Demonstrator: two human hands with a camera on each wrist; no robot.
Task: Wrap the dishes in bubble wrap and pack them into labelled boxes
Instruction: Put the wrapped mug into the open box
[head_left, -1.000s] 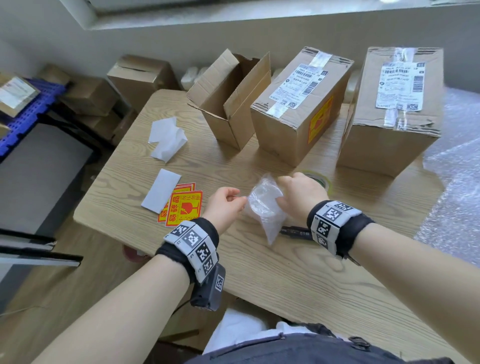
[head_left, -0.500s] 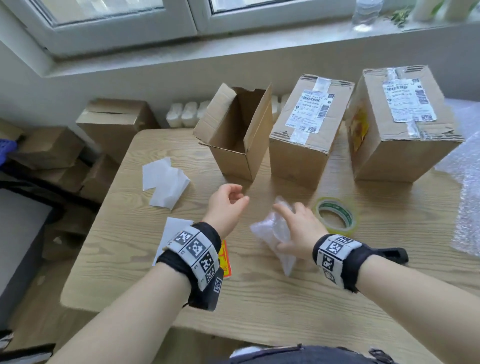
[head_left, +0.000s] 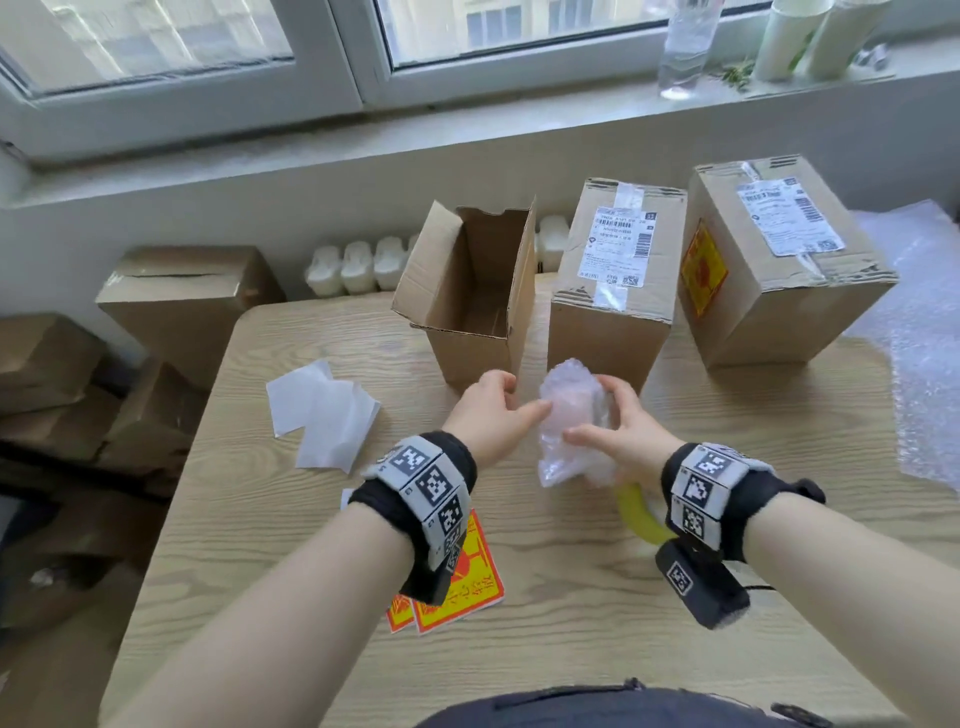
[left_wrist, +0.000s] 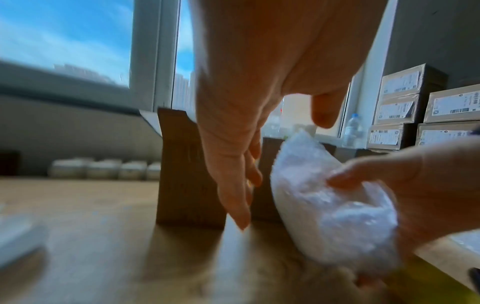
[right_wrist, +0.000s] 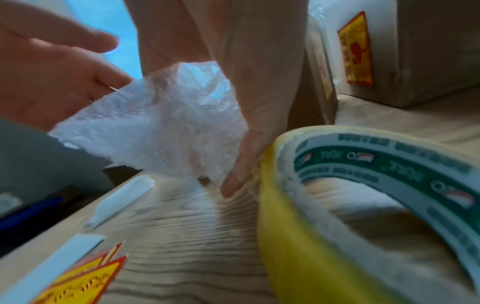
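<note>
Right hand (head_left: 623, 431): fingers curled round the bubble-wrapped bundle (head_left: 569, 415), holding it above the table (head_left: 571, 597).
Left hand (head_left: 488, 415): relaxed, fingertips at the bundle's left side.
Boxes on table: one open box (head_left: 467, 306), two taped boxes (head_left: 613, 291).
Tape roll (right_wrist: 363, 205): one, under the right wrist.

The bundle (head_left: 569, 415) between the hands is clear, whitish bubble wrap. Under the right hand (head_left: 631, 441) lies a yellow tape roll (right_wrist: 324, 236) with a green-printed white core. Beneath the left hand's (head_left: 485, 421) wrist lie red-and-yellow stickers (head_left: 457, 587). The worktop (head_left: 571, 597) is pale wood grain; the boxes (head_left: 613, 291) beyond the hands are brown cardboard with white labels.
</note>
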